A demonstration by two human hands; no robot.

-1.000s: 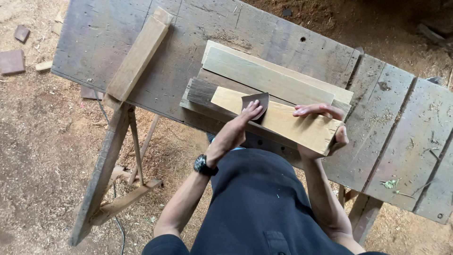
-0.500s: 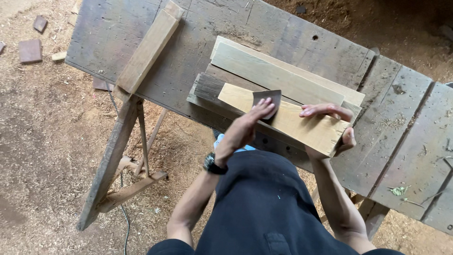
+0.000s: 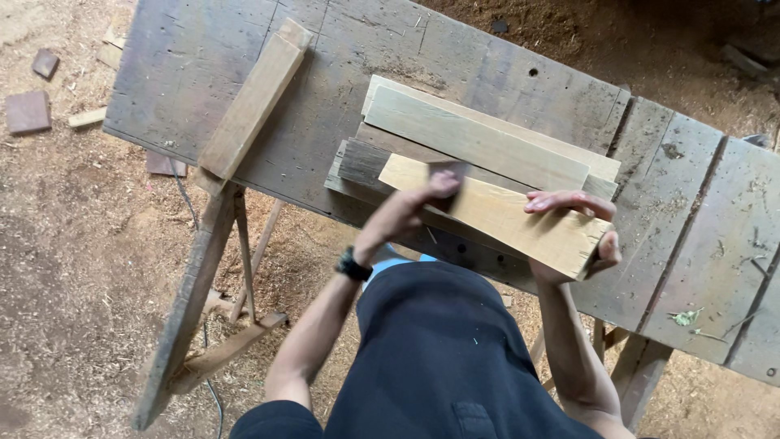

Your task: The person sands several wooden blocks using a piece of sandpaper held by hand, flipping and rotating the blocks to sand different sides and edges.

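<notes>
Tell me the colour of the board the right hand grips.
Pale yellowish tan, the board is lighter than the grey planks beneath; the head view shows it.

Your hands have open tabletop (image 3: 390, 49) behind the stacked boards (image 3: 479, 138) and to their right across the grey planks. On the left, a long wooden bar (image 3: 248, 102) lies diagonally over the edge, narrowing the lane between it and the stack.
</notes>
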